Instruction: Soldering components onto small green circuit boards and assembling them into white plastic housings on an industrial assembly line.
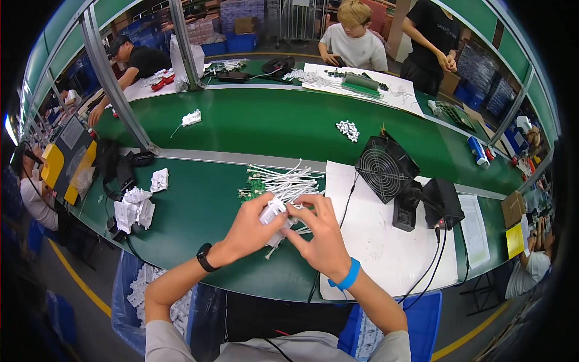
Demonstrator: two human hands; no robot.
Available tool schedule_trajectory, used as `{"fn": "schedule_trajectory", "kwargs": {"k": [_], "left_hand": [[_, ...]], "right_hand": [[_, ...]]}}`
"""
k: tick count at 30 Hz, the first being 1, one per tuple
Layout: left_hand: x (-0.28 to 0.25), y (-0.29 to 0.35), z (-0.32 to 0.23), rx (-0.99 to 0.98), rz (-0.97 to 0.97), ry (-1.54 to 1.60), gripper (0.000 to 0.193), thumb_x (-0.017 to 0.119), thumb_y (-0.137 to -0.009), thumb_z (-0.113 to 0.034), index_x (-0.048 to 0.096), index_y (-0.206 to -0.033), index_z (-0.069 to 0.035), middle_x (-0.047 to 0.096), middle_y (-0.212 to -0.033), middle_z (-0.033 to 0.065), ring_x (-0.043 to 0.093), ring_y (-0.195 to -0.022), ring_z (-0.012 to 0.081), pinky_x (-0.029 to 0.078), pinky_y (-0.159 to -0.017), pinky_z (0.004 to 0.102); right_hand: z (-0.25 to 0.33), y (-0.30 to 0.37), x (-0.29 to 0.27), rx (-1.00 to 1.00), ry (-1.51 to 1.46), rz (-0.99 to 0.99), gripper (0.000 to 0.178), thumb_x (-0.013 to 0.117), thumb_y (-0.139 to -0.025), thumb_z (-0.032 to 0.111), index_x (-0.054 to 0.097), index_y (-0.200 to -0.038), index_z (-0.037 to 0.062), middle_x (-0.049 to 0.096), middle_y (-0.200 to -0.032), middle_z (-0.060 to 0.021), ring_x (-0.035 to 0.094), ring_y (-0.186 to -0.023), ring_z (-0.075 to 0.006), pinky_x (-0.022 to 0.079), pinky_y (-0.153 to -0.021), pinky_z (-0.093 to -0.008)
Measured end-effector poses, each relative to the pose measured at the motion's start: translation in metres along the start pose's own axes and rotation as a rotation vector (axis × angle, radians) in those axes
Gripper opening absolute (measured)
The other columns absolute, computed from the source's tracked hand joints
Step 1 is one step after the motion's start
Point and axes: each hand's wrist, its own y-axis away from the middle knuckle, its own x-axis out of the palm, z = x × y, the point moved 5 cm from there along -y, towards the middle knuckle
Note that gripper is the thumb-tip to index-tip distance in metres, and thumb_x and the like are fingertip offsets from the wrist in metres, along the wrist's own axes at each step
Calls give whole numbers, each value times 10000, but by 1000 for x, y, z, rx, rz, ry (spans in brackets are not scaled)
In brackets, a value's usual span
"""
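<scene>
At centre frame, the left hand (250, 232) and right hand (322, 235) meet, both clamped on a small white plastic connector (274, 210) with white wires (289, 181) trailing above a green circuit board (252, 190) on the green surface (199, 211). A black fan (386, 168) stands to the right.

The white plastic part (274, 210) is largely covered by the fingers of the left hand (253, 229) and right hand (322, 235), so its full shape and the exact hold on it cannot be made out. The bundle of white wires (289, 181) and the small green circuit board (252, 190) are partly hidden behind both hands, and the board's components are too small to tell. The blue bin (129, 289) under the bench is cut off behind the left forearm, and the white pieces (145, 280) in it are too blurred to identify.
</scene>
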Motion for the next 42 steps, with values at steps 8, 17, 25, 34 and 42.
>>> {"fn": "schedule_trajectory", "kwargs": {"k": [8,17,25,34,42], "left_hand": [[-4,-12,4,53,-124,-25,248,716,-934,-140,531,-852,4,550,-697,45,478,-660,83,397,-558,307],[29,-26,21,-72,-152,361,223,710,-967,-195,614,-918,0,658,-797,24,550,-698,67,448,-589,288],[40,-30,28,-113,-64,383,163,736,-953,-143,649,-951,-5,715,-844,48,628,-737,71,494,-625,261],[73,-26,0,-108,217,231,275,790,-888,-217,599,-885,-18,620,-762,23,545,-691,65,460,-606,274],[86,-37,-1,-49,225,247,331,786,-857,-185,600,-1063,-6,675,-875,78,597,-795,102,507,-704,296]], "right_hand": [[-38,21,2,434,-277,57,271,696,-953,90,693,-1205,-7,709,-872,-143,659,-654,-272,541,-635,-350],[-16,25,8,64,191,-27,220,682,-909,39,712,-1128,50,691,-861,-106,671,-669,-327,525,-561,-411],[-38,36,-14,306,-47,-87,214,725,-927,91,714,-1135,39,697,-833,-114,678,-639,-237,534,-588,-321],[-63,37,-45,379,-184,-58,194,755,-908,121,732,-1045,-14,626,-887,-83,641,-796,-184,524,-698,-308],[-67,43,-59,345,-110,-94,233,823,-849,165,698,-929,-14,666,-869,-101,651,-744,-202,519,-679,-310]]}}
